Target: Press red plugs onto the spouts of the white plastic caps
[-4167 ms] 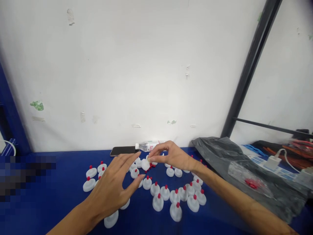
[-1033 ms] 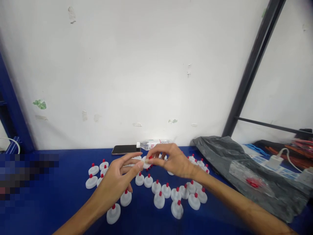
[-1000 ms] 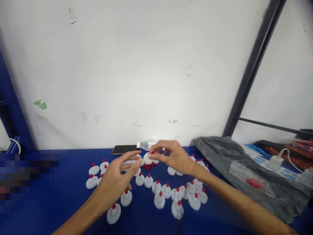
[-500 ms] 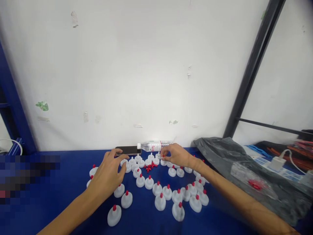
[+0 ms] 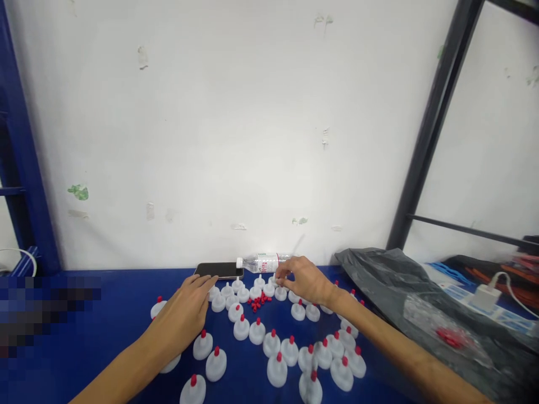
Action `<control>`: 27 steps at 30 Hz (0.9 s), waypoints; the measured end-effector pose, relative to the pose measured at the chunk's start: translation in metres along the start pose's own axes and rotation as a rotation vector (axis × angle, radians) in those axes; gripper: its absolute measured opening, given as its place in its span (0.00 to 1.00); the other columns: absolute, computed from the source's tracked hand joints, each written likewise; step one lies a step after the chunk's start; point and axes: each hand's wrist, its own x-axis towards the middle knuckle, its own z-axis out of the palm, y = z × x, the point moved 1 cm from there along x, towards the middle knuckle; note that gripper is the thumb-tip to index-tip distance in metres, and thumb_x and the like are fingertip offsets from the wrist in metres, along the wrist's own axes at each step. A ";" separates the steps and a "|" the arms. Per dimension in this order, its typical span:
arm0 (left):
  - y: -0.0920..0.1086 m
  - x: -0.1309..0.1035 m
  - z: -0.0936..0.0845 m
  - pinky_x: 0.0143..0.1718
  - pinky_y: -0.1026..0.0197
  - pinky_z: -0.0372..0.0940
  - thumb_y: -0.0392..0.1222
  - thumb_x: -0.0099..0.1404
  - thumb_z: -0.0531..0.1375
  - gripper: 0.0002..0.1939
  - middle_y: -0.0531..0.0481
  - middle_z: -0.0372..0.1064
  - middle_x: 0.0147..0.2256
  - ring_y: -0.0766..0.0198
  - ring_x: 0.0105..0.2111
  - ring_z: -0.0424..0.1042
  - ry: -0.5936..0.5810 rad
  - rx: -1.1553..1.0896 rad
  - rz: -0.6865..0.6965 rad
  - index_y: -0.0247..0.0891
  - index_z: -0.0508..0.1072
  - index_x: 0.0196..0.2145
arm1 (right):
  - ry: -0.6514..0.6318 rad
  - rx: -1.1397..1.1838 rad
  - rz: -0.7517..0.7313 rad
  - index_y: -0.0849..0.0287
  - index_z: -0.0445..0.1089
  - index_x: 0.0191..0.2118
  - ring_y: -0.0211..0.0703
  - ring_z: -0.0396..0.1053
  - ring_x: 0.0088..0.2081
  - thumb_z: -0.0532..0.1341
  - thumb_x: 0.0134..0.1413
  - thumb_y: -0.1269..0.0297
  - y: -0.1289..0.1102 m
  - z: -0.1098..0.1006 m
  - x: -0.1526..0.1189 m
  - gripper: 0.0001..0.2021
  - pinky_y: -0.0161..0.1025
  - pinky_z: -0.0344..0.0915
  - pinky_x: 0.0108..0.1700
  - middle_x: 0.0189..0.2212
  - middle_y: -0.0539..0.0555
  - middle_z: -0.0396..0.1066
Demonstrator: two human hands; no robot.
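Note:
My left hand (image 5: 189, 306) is stretched out palm down over the left side of the table, fingers extended beside a group of white nozzle caps (image 5: 218, 303). Farther right, my right hand (image 5: 309, 283) bends down with thumb and fingertips pinched together just above an untipped white nozzle cap (image 5: 281, 294). What lies between those fingertips is too small to make out. A loose pile of small red tips (image 5: 258, 303) lies between the hands. Nearer me stand several white caps with red tips on their nozzles (image 5: 277, 370).
A clear plastic bottle (image 5: 263, 262) lies against the wall, with a black phone (image 5: 219, 270) to its left. To the right, a grey plastic sheet (image 5: 374, 275) carries a clear bag of red pieces (image 5: 452, 336). A white charger (image 5: 486, 296) sits beyond it.
My left hand has gone from curled fingers to a flatter, stretched pose. My right hand stays among the back caps, its fingertips slightly shifted. The camera view has tilted up a little.

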 end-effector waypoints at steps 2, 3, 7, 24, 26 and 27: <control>-0.003 0.000 0.000 0.54 0.42 0.72 0.35 0.66 0.49 0.22 0.39 0.78 0.50 0.45 0.54 0.75 -0.032 0.001 0.001 0.39 0.78 0.52 | -0.006 -0.036 -0.024 0.54 0.78 0.40 0.46 0.74 0.44 0.65 0.62 0.62 -0.007 0.002 0.000 0.05 0.42 0.63 0.50 0.36 0.51 0.80; -0.003 0.000 0.000 0.54 0.43 0.72 0.36 0.66 0.50 0.22 0.39 0.78 0.51 0.46 0.53 0.75 -0.053 0.004 -0.005 0.39 0.77 0.52 | -0.018 -0.056 -0.038 0.54 0.79 0.40 0.47 0.73 0.45 0.65 0.62 0.62 -0.011 0.004 0.000 0.05 0.43 0.62 0.52 0.37 0.51 0.80; 0.000 -0.001 -0.003 0.54 0.43 0.70 0.37 0.67 0.50 0.20 0.37 0.76 0.52 0.45 0.55 0.73 -0.140 0.042 -0.064 0.38 0.76 0.51 | -0.079 -0.139 -0.074 0.55 0.79 0.42 0.51 0.71 0.49 0.65 0.62 0.65 -0.023 0.015 -0.002 0.05 0.48 0.58 0.55 0.41 0.55 0.80; -0.002 0.003 -0.007 0.33 0.57 0.65 0.39 0.61 0.57 0.13 0.49 0.78 0.35 0.52 0.35 0.78 -0.354 0.050 -0.296 0.42 0.69 0.44 | -0.164 -0.200 -0.130 0.56 0.77 0.34 0.46 0.72 0.43 0.65 0.63 0.67 -0.026 0.024 -0.001 0.05 0.47 0.57 0.55 0.33 0.52 0.80; -0.003 0.002 -0.006 0.37 0.56 0.67 0.37 0.59 0.58 0.18 0.46 0.78 0.38 0.51 0.37 0.79 -0.347 0.042 -0.288 0.41 0.70 0.49 | -0.147 -0.181 -0.126 0.56 0.77 0.35 0.46 0.73 0.40 0.63 0.64 0.68 -0.026 0.020 0.000 0.06 0.46 0.58 0.54 0.31 0.52 0.79; -0.002 0.001 -0.006 0.39 0.55 0.68 0.36 0.59 0.57 0.21 0.45 0.79 0.40 0.50 0.39 0.79 -0.338 0.040 -0.281 0.41 0.70 0.51 | -0.133 -0.168 -0.121 0.57 0.77 0.36 0.45 0.73 0.39 0.63 0.64 0.69 -0.026 0.017 0.000 0.06 0.45 0.59 0.53 0.31 0.52 0.79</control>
